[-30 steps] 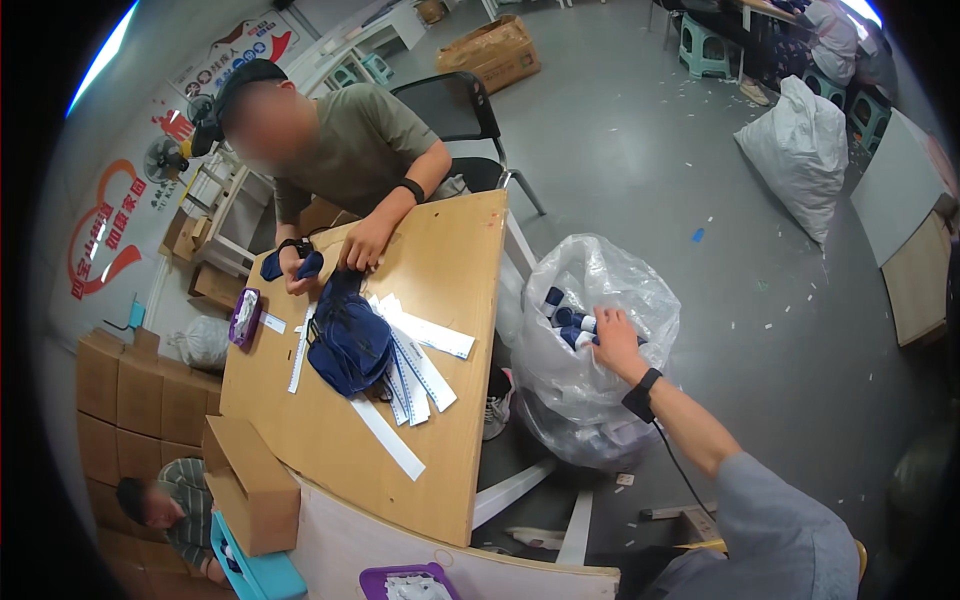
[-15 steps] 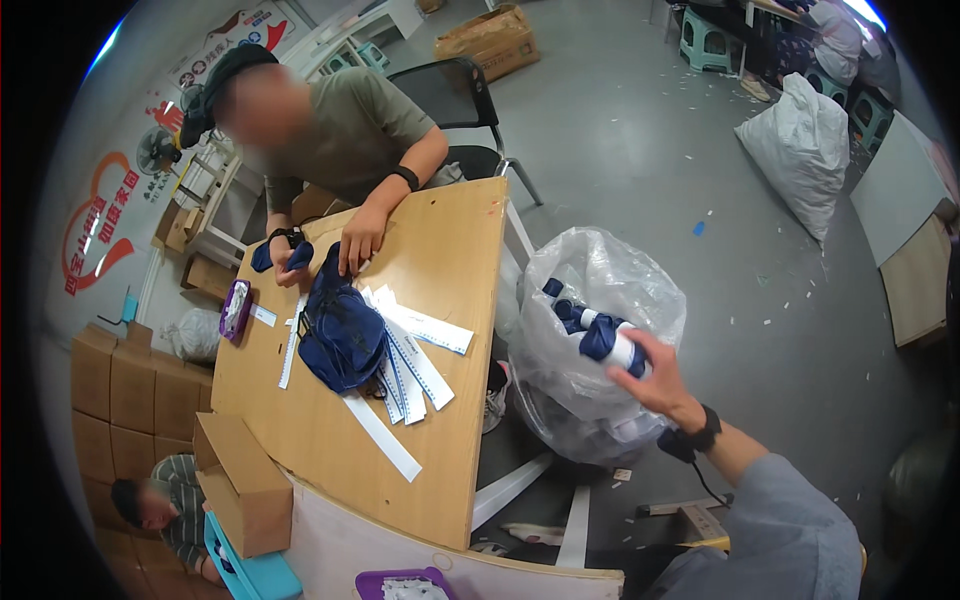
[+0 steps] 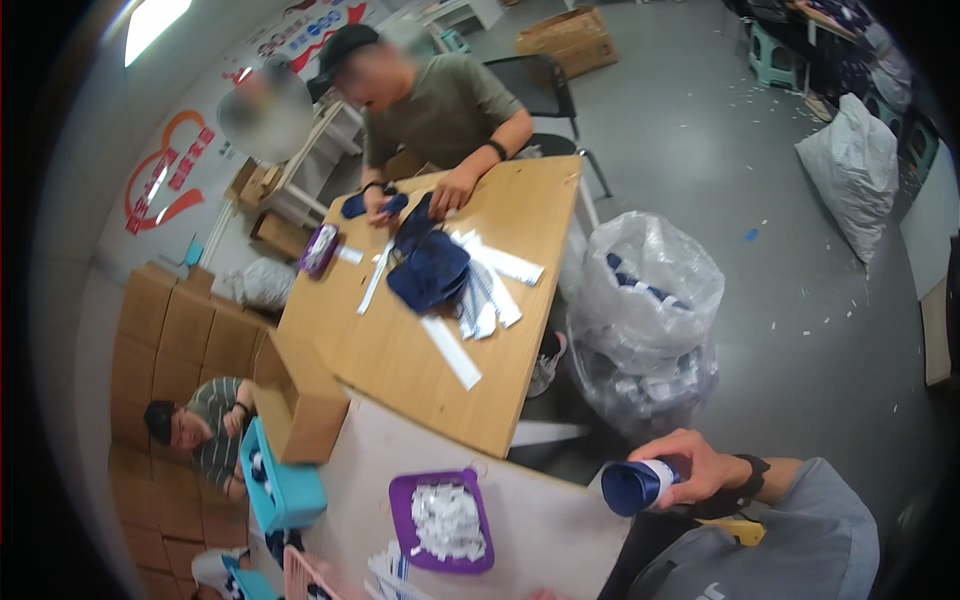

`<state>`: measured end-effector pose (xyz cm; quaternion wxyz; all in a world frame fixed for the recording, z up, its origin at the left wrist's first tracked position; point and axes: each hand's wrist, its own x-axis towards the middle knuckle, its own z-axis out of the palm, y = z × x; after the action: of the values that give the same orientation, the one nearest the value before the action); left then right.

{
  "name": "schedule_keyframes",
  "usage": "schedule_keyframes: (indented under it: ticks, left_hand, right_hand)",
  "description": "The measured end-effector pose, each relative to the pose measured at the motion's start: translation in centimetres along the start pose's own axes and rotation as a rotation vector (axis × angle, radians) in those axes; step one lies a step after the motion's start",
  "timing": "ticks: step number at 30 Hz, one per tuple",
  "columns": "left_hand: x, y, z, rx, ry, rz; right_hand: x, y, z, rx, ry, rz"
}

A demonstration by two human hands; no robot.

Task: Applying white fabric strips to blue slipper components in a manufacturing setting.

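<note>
My right hand [image 3: 697, 466] is closed round a rolled navy fabric bundle [image 3: 628, 489] with a white band. Its round navy end points left, beyond the right edge of the pale near table [image 3: 560, 510]. On that table stands a purple basket [image 3: 399, 500] full of small white pieces. Behind my hand, a clear plastic bag [image 3: 690, 262] on the floor holds more banded navy rolls [image 3: 650, 283]. A small skin-coloured patch at the lower picture edge may be my left hand [image 3: 549, 595]; its fingers do not show.
Across the wooden table [image 3: 480, 400], a seated person [image 3: 440, 110] handles navy fabric beside white strips [image 3: 450, 352]. A cardboard box [image 3: 300, 400] and turquoise basket [image 3: 297, 503] stand left. Another person [image 3: 210, 425] sits there. A white sack [image 3: 850, 170] rests on the floor.
My right hand has moved from over the plastic bag toward the near table, keeping the navy roll in its grip. The view has shifted, bringing the near table and purple basket further in.
</note>
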<state>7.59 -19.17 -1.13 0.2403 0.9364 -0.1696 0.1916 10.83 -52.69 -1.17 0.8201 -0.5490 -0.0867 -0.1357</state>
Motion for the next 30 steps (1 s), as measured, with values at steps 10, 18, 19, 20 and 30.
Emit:
schedule_keyframes:
  ticks: [10, 18, 19, 20, 30]
  left_hand:
    - [3.6, 5.3, -8.2, -0.51, 0.115, 0.06]
    - [1.1, 3.3, -12.3, -0.612, 0.076, 0.019]
    - [0.7, 3.0, -12.3, -0.615, 0.085, 0.013]
    - [0.4, 2.7, -12.2, -0.645, 0.091, 0.034]
    - [0.1, 1.6, -11.0, -0.638, 0.138, 0.061]
  right_hand:
    - [-4.4, 0.4, 9.5, 0.206, -0.527, 0.225]
    - [-6.0, 0.9, 13.9, 0.283, -0.633, 0.385]
    - [-6.0, 0.9, 14.2, 0.282, -0.641, 0.399]
    - [-5.9, 0.7, 14.5, 0.277, -0.647, 0.404]
    - [-4.7, 0.5, 15.4, 0.287, -0.6, 0.443]
